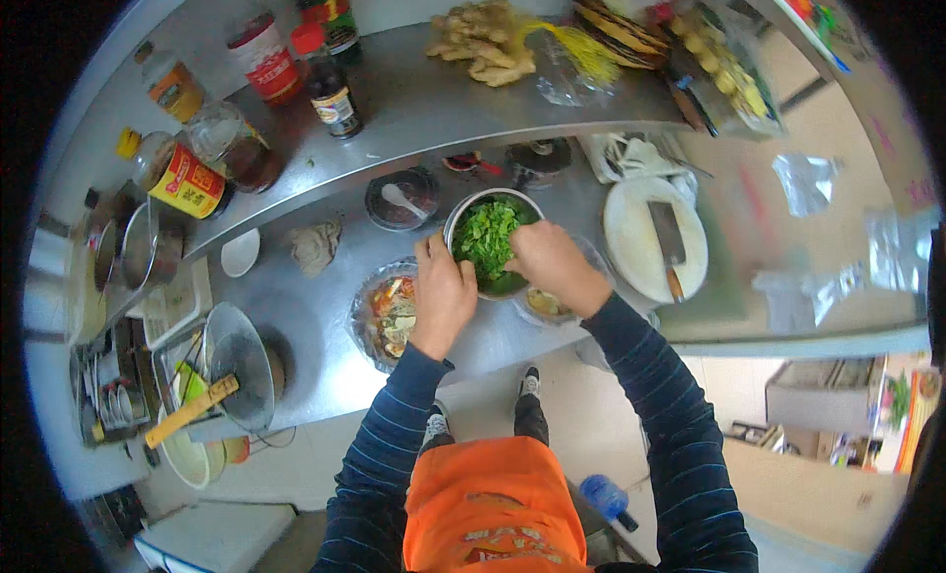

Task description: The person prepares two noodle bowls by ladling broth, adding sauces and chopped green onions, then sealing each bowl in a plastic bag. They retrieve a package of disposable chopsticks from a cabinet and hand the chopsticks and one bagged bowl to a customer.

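Observation:
Chopped green herbs (484,233) fill a round stainless-steel bowl (491,193) in front of me. My left hand (446,288) grips the bowl's left rim, thumb and fingers spread along it. Over the right rim reaches my right hand (554,262), its fingertips down among the herbs; whether they pinch some is hidden. Beneath my left wrist sits a plastic-lined bowl (362,329) of food with red sauce and pale pieces (392,311). Another clear bowl (528,311) holding yellowish food lies partly under the steel bowl and my right hand.
A cleaver (667,237) rests on a round white chopping board (621,240) at right. Behind stand a dark sauce tub with a white spoon (403,200) and a lidded container (539,163). A raised steel shelf (399,85) carries bottles and ginger (484,41). A glass lid (240,366) is at left.

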A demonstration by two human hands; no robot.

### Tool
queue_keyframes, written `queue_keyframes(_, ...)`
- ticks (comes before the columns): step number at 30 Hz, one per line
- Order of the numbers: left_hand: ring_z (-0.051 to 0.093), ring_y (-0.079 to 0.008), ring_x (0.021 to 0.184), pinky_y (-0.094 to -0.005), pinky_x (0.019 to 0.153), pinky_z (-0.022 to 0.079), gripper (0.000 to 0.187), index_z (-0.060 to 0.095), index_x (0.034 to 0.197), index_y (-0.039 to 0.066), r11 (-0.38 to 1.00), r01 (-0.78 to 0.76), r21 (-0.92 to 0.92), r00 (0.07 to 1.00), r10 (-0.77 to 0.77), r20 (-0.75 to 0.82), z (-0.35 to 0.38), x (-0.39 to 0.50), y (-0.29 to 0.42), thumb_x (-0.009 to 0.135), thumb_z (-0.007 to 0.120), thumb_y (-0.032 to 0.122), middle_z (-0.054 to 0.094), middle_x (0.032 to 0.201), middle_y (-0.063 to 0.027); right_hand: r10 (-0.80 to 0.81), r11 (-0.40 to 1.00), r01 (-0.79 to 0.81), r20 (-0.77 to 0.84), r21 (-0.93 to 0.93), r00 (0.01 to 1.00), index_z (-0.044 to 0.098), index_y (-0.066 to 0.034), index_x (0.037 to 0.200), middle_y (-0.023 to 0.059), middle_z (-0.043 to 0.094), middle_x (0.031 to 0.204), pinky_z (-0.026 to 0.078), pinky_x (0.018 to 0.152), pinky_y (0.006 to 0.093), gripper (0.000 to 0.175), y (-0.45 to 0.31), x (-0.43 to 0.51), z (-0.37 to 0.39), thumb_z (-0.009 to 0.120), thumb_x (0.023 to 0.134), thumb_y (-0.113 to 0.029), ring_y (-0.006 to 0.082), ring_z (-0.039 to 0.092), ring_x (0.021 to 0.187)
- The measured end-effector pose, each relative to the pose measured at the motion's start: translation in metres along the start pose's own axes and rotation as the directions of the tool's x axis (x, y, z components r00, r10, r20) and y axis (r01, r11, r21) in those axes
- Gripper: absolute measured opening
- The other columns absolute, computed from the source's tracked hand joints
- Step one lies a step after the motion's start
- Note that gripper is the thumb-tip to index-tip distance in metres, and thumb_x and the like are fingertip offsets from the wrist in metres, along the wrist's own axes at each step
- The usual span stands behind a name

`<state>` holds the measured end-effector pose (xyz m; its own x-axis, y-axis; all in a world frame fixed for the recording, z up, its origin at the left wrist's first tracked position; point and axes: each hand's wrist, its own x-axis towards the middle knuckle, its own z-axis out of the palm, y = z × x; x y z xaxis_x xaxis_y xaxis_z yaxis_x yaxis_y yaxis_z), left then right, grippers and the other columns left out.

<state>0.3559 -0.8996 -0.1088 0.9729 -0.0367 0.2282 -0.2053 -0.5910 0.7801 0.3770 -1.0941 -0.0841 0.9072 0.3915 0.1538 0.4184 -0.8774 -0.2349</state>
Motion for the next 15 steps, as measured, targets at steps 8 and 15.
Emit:
queue_keyframes(8, 0.056, -0.0525, 0.106, -0.0563, 0.088, 0.05, 0.051, 0.043, 0.134, -0.007, 0.993, -0.122, 0.001, 0.979, 0.12, 0.165, 0.006, -0.025, 0.036, 0.087, 0.056, 0.007, 0.046, 0.128, -0.0325, 0.342, 0.916, -0.339, -0.023, -0.214, 0.939, 0.072, -0.0045, 0.074, 0.019, 0.069, 0.072, 0.056, 0.064, 0.0437, 0.009, -0.029, -0.069, -0.025, 0.066, 0.076, -0.011, 0.0343, 0.071, 0.069)
queue_keyframes(15, 0.055, -0.0494, 0.109, -0.0534, 0.091, 0.049, 0.044, 0.047, 0.128, -0.006, 0.985, -0.154, -0.078, 0.955, 0.169, 0.243, 0.053, -0.032, 0.051, 0.087, 0.056, 0.008, 0.052, 0.122, -0.0294, 0.641, 0.767, -0.61, -0.289, 0.201, 0.711, 0.074, -0.0049, 0.087, 0.0188, 0.071, 0.084, 0.056, 0.073, 0.0432, 0.015, 0.056, -0.232, -0.117, 0.066, 0.086, -0.018, 0.0366, 0.07, 0.077)
